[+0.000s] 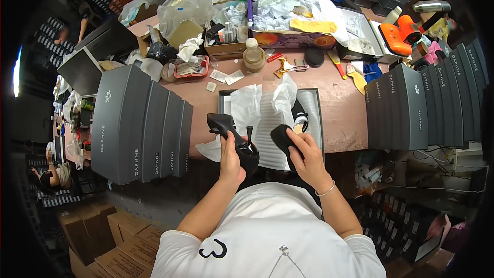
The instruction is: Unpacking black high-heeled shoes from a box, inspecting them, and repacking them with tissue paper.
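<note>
Over the open shoebox (pixel 315 104), each hand (pixel 231 160) (pixel 307 157) grips a black high-heeled shoe (pixel 237 141).

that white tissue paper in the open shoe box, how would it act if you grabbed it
The white tissue paper looks crumpled and stands in loose folds above the open shoe box, so it is probably floppy and very light. It would likely crush and perhaps tear under a firm pull, and shift rather than slide as one sheet.

One head-worn fisheye view looks steeply down, close over the table's (pixel 339 118) near edge; straight lines bow toward the rim.
</note>
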{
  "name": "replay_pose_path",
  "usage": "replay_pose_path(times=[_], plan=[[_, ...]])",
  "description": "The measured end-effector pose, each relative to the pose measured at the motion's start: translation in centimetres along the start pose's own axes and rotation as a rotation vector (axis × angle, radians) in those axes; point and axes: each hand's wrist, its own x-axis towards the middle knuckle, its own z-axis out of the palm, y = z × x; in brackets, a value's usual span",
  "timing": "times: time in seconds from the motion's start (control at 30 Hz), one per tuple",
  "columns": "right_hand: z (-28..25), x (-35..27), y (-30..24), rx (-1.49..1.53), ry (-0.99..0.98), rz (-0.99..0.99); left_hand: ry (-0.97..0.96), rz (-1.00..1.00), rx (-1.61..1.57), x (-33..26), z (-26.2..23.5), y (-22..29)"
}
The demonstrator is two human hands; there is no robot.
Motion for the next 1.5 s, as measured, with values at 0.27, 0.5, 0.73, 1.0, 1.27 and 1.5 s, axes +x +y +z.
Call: replay_pose_path(times=[0.27,0.5,0.73,1.0,1.27,1.5], plan=[[3.1,-1.0,-1.2,0.399,-0.156,0.182,-0.199,-0.142,0.144,-1.7,1.3,0.7],[3.2,-1.5,-1.4,0.379,-0.196,0.356,-0.201,-0.143,0.311,-1.8,1.3,0.4],[3.3,-1.6,-1.5,0.276,-0.168,0.285,-0.215,-0.102,0.369,-2.0,0.8,-0.6],[3.2,-1.2,-1.7,0.257,-0.207,0.273,-0.216,-0.071,0.421,-1.6,-0.7,-1.7],[3.6,-1.6,-0.9,0.271,-0.189,0.218,-0.176,-0.131,0.309,-1.8,-0.1,-1.2],[3.4,-1.4,-1.6,0.259,-0.200,0.265,-0.180,-0.106,0.321,-2.1,0.3,-1.1]])
